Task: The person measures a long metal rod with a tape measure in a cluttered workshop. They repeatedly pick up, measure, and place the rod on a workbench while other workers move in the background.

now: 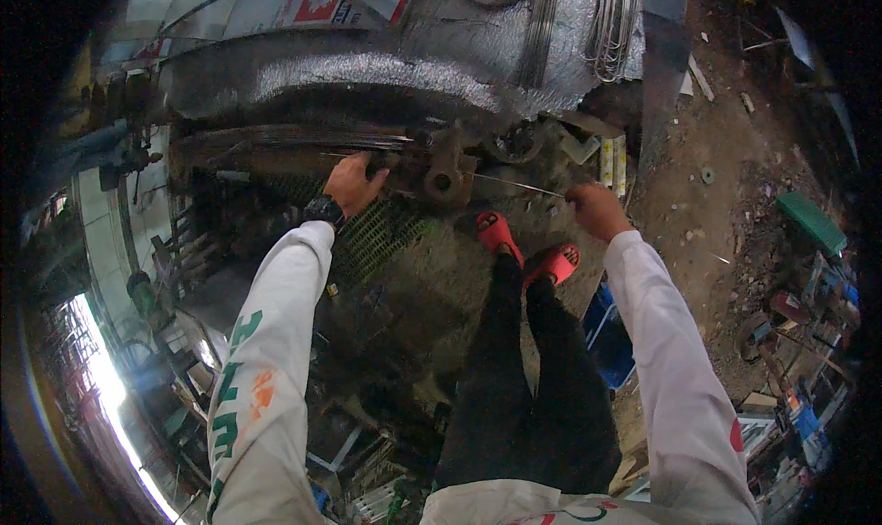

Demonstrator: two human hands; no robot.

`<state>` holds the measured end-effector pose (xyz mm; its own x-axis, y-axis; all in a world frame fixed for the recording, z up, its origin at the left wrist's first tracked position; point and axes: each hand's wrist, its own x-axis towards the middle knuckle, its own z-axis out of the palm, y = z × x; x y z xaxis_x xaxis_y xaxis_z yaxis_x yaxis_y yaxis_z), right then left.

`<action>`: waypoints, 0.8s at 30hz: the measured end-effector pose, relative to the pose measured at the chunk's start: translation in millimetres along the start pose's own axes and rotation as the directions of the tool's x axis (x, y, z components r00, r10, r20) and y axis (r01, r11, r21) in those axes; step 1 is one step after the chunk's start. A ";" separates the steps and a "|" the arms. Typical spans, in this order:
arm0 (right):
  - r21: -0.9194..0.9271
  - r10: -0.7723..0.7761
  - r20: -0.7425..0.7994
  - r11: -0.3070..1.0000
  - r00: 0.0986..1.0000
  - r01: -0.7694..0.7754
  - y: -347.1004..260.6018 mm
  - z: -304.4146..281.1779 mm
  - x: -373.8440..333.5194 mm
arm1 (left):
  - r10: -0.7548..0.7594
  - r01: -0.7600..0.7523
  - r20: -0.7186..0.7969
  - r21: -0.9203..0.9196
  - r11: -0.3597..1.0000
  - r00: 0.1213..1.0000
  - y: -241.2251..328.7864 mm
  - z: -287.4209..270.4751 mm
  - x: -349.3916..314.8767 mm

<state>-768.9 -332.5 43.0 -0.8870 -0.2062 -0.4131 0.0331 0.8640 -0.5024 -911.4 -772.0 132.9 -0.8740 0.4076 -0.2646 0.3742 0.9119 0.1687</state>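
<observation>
My right hand (pixel 597 210) is closed on one end of a thin metal rod (pixel 519 185). From there the rod runs left to a rusty metal block (pixel 444 183) with a round hole in it, on the bench edge. Just left of the block, my left hand (pixel 356 185), with a dark watch on its wrist, is curled at a small dark piece. What its fingers hold is too dark to make out. A bundle of thin metal rods (pixel 349 142) lies just beyond the left hand.
Bent wire rods (pixel 614 29) and straight rods (pixel 540 29) lie on the silvery foil-covered surface (pixel 367 75) ahead. A metal angle piece (pixel 579 146) sits right of the block. Below are green mesh (pixel 377 240), a blue container (pixel 608 337) and my feet in red sandals (pixel 496 234).
</observation>
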 end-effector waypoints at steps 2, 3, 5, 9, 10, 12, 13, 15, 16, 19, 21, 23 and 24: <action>0.040 0.010 0.000 0.999 1.000 -0.010 -2.8 -2.1 0.5 | 0.011 -0.010 0.026 -0.032 0.999 1.000 1.9 -4.9 -1.3; 0.068 0.020 0.010 0.997 1.000 -0.020 -4.4 -3.3 0.2 | 0.009 -0.005 0.063 -0.061 0.998 0.998 1.0 -7.6 0.0; 0.113 -0.001 -0.086 0.994 0.996 0.011 -12.0 -4.4 1.2 | -0.007 0.039 0.154 -0.208 0.977 0.988 -7.6 -14.1 3.6; 0.360 0.073 -0.305 0.932 0.950 0.044 -61.8 -0.9 30.4 | -0.161 0.354 0.341 -0.637 0.685 0.926 -47.6 -14.7 16.9; 0.398 0.022 -0.295 0.912 0.955 0.103 -80.6 3.0 41.2 | -0.237 0.360 0.283 -0.554 0.751 0.930 -62.5 -9.0 18.5; 0.408 -0.181 -0.471 0.823 0.863 0.395 -118.5 10.4 69.7 | -0.115 0.152 0.127 -0.330 0.932 0.985 -95.3 4.2 29.4; 0.404 -0.072 -0.408 0.880 0.910 0.251 -158.5 14.1 102.1 | -0.074 0.112 0.131 -0.308 0.945 0.989 -110.0 13.9 34.0; 0.813 -0.015 -0.325 0.507 0.946 0.287 -206.7 13.6 137.3 | 0.147 -0.164 0.101 0.194 0.967 0.984 -150.5 25.3 37.2; 0.940 0.119 -0.232 0.281 0.965 0.191 -230.6 14.5 150.7 | 0.168 -0.192 0.201 0.105 0.976 0.965 -173.2 31.3 43.2; 0.945 0.220 -0.079 0.326 0.972 0.003 -261.8 30.3 161.3 | 0.188 -0.187 0.267 -0.027 0.982 0.945 -230.3 70.4 68.8; 0.937 0.211 -0.021 0.345 0.977 -0.055 -263.2 41.7 161.8 | 0.208 -0.206 0.304 -0.039 0.978 0.929 -254.8 89.5 73.9; 0.924 0.207 -0.124 0.379 0.970 0.038 -261.8 57.5 162.1 | 0.281 -0.270 0.245 -0.078 0.960 0.928 -261.1 96.7 71.0; 0.907 0.216 -0.209 0.407 0.954 0.107 -257.2 69.4 161.2 | 0.383 -0.367 0.143 -0.125 0.922 0.913 -255.0 101.6 68.0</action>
<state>-888.4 -619.7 52.9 -0.9351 0.0857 -0.3438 0.3367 -0.0873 -0.9375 -1034.8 -971.8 -24.6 -0.6101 0.7282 -0.3121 0.6269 0.6846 0.3718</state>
